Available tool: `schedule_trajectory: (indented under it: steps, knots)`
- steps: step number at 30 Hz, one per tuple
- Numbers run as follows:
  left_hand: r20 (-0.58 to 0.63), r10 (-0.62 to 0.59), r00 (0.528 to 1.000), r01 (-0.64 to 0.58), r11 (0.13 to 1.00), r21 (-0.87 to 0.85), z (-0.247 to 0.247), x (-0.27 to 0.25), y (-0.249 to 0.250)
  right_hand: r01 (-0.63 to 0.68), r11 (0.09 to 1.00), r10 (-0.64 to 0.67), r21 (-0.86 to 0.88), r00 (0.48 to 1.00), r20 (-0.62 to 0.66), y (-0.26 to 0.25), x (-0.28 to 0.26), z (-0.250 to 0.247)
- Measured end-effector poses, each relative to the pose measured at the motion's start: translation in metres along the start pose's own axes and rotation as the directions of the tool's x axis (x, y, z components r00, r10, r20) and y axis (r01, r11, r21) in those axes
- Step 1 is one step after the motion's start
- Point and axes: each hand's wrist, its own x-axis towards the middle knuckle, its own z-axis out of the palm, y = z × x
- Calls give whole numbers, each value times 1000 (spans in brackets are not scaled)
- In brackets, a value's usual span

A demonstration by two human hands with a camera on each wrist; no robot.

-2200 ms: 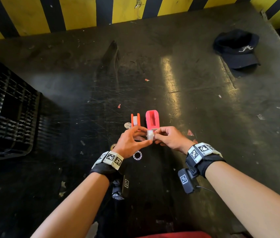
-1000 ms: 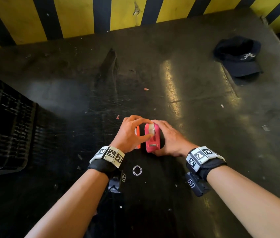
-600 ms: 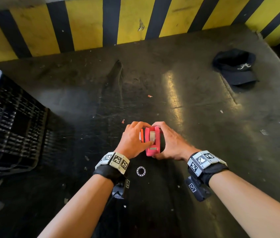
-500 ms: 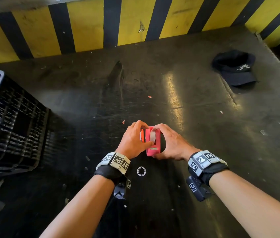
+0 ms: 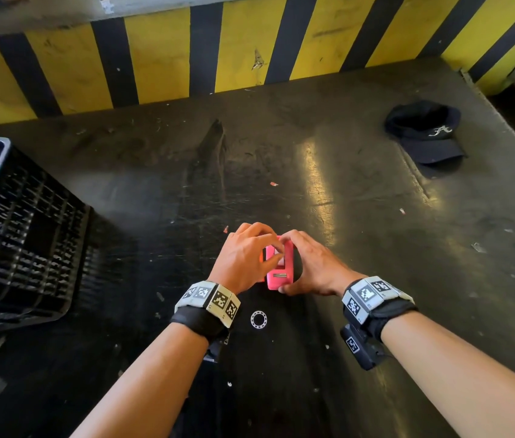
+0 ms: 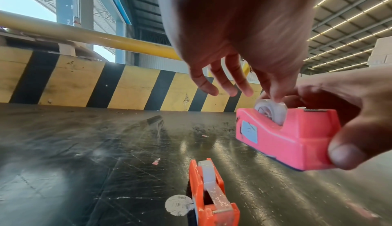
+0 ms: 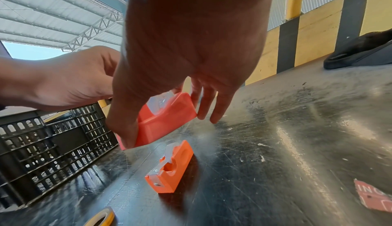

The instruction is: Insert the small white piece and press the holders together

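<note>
My right hand [image 5: 295,268] grips a pink tape dispenser [image 5: 276,276] just above the dark table, thumb at its near end [image 7: 125,129] and fingers on the far side. A clear tape roll [image 6: 272,112] sits in the pink dispenser [image 6: 284,137]. My left hand [image 5: 270,252] reaches over it, and its thumb and forefinger pinch the top of the roll while the other fingers spread out. A smaller orange tape dispenser [image 6: 210,196] with its own roll lies on the table below my left hand, and shows again in the right wrist view [image 7: 171,167].
A black slatted crate [image 5: 22,241] stands at the left. A dark cap [image 5: 423,134] lies far right. A small ring [image 5: 258,319] lies near my left wrist and a round sticker [image 6: 178,205] beside the orange dispenser. A yellow-black striped barrier [image 5: 250,52] bounds the far edge.
Both hands have stayed on the pink dispenser, now laid flatter. My left fingers have shifted onto the top of the tape roll. The head view has tilted up.
</note>
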Motion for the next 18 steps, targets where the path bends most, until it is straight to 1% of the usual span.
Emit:
schedule_trajectory:
  steps: [3,8,12,15,18]
  knots:
    - [1,2,1000,-2,1000,-3,1,0,-1,-17,1000,17,-10,1000,7,1,0,1]
    - [53,12,999,-11,1000,-6,5,-6,1,-57,998,57,-1,998,19,2,4,0]
    - [107,25,994,-31,998,52,4,-17,3,-70,998,70,-4,996,54,2,9,-3]
    - [116,50,992,-58,996,64,2,-26,5,-87,996,88,-6,994,69,3,10,-2]
    - [119,73,990,-88,989,119,4,-35,7,-94,996,94,0,994,59,2,10,0]
